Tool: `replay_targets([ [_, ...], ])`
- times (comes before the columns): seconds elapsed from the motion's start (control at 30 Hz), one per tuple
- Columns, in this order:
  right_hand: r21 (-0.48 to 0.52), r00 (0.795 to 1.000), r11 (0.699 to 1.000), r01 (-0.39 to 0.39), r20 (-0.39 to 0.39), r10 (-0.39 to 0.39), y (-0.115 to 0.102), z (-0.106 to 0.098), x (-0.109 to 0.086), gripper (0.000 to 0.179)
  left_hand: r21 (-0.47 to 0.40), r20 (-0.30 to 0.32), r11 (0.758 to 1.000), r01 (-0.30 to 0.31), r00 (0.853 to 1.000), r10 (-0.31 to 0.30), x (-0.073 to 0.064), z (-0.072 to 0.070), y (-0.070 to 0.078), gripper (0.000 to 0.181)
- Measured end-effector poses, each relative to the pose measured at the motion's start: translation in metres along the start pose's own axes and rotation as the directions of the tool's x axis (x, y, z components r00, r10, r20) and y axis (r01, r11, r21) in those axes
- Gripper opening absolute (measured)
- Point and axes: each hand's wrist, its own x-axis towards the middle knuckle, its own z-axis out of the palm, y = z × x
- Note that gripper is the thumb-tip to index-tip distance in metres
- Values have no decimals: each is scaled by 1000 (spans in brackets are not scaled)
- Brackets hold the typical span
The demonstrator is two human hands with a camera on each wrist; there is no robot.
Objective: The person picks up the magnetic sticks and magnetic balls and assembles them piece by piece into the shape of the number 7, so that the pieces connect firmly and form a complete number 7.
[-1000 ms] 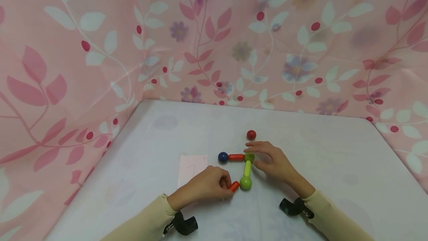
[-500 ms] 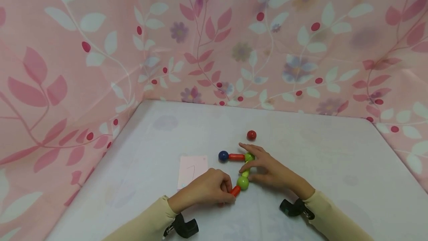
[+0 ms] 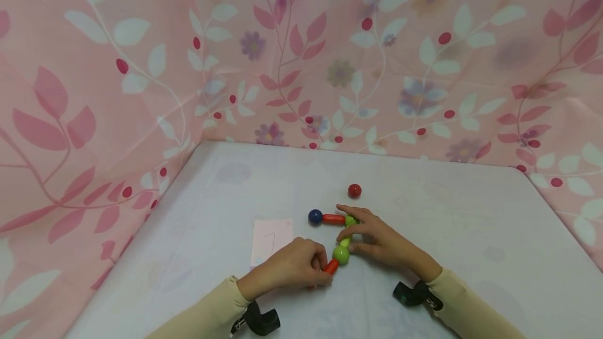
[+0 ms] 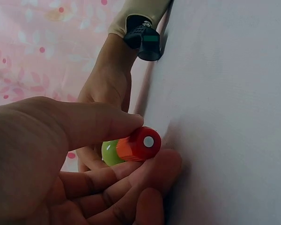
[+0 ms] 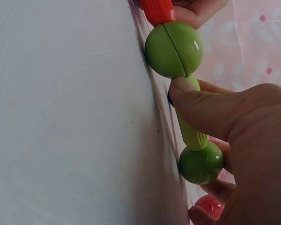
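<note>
In the head view my left hand [image 3: 292,264] pinches a short red rod [image 3: 332,266] between thumb and fingers. The rod's free end, with a pale round tip, shows in the left wrist view. Its other end meets a large green ball [image 5: 174,49]. From that ball a yellow-green rod [image 5: 192,124] runs to a second green ball [image 5: 201,162]. My right hand [image 3: 382,239] pinches this rod, its thumb beside the large ball and other fingers around the second one. Another red rod [image 3: 334,219] links the second green ball to a blue ball [image 3: 315,217].
A loose red ball [image 3: 355,190] lies beyond my right fingertips. Left of the pieces is a pale card [image 3: 270,234] with a drawn line, partly covered by my left hand. A floral curtain [image 3: 301,56] stands behind the white table [image 3: 226,187].
My left hand's red rod has come up against the large green ball. My right hand has moved left and taken hold of the yellow-green rod; the large ball has swung slightly left.
</note>
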Motion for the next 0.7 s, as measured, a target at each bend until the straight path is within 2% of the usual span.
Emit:
replay_targets([
  [0.57, 15, 999, 999, 29, -23, -29, -1, 1, -1, 26, 1, -14, 1000, -22, 1000, 22, 0, 8, 0, 19],
  [0.7, 30, 1000, 999, 25, -20, -24, -1, -2, -3, 30, 14, -21, 1000, -28, 999, 28, 1, 9, 0, 20],
])
